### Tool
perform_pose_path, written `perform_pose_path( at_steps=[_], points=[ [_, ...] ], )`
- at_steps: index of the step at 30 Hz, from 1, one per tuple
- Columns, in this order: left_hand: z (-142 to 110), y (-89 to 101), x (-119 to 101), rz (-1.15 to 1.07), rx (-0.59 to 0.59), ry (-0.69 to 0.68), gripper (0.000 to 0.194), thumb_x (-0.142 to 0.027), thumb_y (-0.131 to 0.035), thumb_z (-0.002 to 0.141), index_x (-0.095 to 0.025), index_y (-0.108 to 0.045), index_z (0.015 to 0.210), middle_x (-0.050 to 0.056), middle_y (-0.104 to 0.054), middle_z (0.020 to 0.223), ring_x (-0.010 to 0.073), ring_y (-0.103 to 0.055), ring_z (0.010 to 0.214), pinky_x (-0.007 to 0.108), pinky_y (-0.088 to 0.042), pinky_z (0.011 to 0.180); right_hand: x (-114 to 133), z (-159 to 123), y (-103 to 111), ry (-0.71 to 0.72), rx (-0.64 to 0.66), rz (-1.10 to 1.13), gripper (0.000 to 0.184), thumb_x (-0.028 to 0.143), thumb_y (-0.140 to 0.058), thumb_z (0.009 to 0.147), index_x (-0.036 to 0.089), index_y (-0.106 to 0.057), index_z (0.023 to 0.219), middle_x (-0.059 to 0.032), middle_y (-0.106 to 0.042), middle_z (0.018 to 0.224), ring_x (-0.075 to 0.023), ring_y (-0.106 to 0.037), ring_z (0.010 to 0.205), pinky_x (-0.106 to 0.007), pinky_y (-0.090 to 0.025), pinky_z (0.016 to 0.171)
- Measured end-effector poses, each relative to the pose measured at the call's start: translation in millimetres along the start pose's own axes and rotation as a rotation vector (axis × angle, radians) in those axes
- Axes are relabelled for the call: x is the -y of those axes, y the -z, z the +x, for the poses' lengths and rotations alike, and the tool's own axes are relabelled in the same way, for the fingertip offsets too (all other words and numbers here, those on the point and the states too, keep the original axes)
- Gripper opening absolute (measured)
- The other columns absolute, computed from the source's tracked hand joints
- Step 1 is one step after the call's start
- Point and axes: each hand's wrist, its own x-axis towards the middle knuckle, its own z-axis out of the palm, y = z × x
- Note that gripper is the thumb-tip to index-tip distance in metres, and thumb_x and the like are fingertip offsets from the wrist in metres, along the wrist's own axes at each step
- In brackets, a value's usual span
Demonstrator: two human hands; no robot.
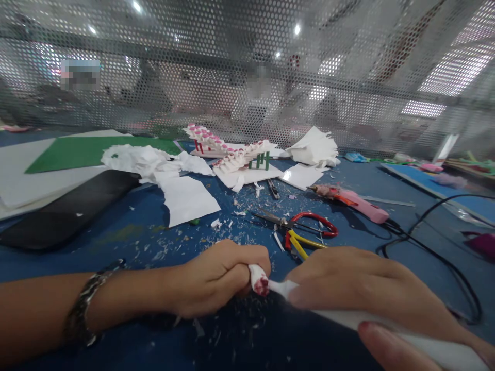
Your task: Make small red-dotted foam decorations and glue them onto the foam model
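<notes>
My left hand (pixel 224 278) is closed in a fist round a white, rolled piece (pixel 258 281) that looks like tissue; its end, stained dark red, pokes out by the thumb. Close on its right, my right hand (pixel 359 281) is wrapped over a long white piece (pixel 429 348), somewhat blurred. A narrow white tip (pixel 282 288) runs from these fingers toward the red-stained end. Whether the two white parts are joined, I cannot tell. Just beyond my right hand lie red-handled scissors (pixel 313 224) and a tool with yellow handles (pixel 299 245), partly hidden.
Behind stands a white stepped paper model (pixel 247 157) with pink dots and green posts. A pink glue gun (pixel 353 202) trails a black cable (pixel 436 263) at right. Crumpled tissue (pixel 143 159), a black case (pixel 73 208) and green sheet (pixel 93 151) lie left. Perforated metal (pixel 232 62) closes the back.
</notes>
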Motion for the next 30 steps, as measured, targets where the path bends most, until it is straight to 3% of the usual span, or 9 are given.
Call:
perform_pose_path(
  at_steps=[6,13,22,26,30],
  points=[
    [1,-0.4,-2,-0.164,-0.03,0.084,0.02,-0.006,-0.025,0.071,-0.018,-0.036,0.059,-0.005,-0.036,0.055,0.0071,-0.033,0.048,0.017,-0.03,0.047,5,-2,2,-0.046,-0.02,-0.084,0.038,0.035,-0.026,0.084,0.026,-0.062,0.093,-0.0033,-0.067,0.082,-0.0166,-0.064,0.076,-0.024,-0.054,0.064],
    [3,-2.1,-1,-0.396,-0.055,0.214,0.018,-0.014,-0.025,0.073,-0.019,-0.035,0.059,-0.006,-0.03,0.049,0.0074,-0.025,0.042,0.018,-0.023,0.038,1,1,1,0.007,0.027,0.018,0.038,0.033,-0.025,0.085,0.023,-0.059,0.098,-0.0038,-0.067,0.086,-0.014,-0.063,0.083,-0.021,-0.052,0.071],
    [4,-1.5,-3,-0.43,-0.029,0.224,0.016,-0.015,-0.027,0.072,-0.019,-0.036,0.06,-0.006,-0.032,0.049,0.0072,-0.025,0.042,0.019,-0.023,0.04,12,0,4,-0.098,0.024,-0.102,0.033,0.031,-0.03,0.083,0.024,-0.058,0.098,-0.0034,-0.066,0.088,-0.0151,-0.062,0.084,-0.023,-0.052,0.072],
    [5,-2.1,-3,-0.38,-0.072,0.271,0.02,-0.016,-0.026,0.078,-0.019,-0.035,0.06,-0.006,-0.033,0.05,0.0073,-0.027,0.044,0.019,-0.024,0.04,7,2,4,-0.06,-0.051,-0.091,0.03,0.027,-0.031,0.082,0.023,-0.056,0.099,-0.0026,-0.066,0.087,-0.0142,-0.063,0.082,-0.022,-0.052,0.07],
    [6,-3.0,3,-0.537,-0.115,0.291,0.019,-0.016,-0.028,0.079,-0.019,-0.031,0.061,-0.008,-0.028,0.047,0.0068,-0.023,0.04,0.02,-0.022,0.04,-4,5,9,-0.027,0.014,-0.082,0.03,0.019,-0.04,0.076,0.021,-0.051,0.103,-0.001,-0.065,0.088,-0.0122,-0.061,0.085,-0.018,-0.049,0.073]
  ],
)
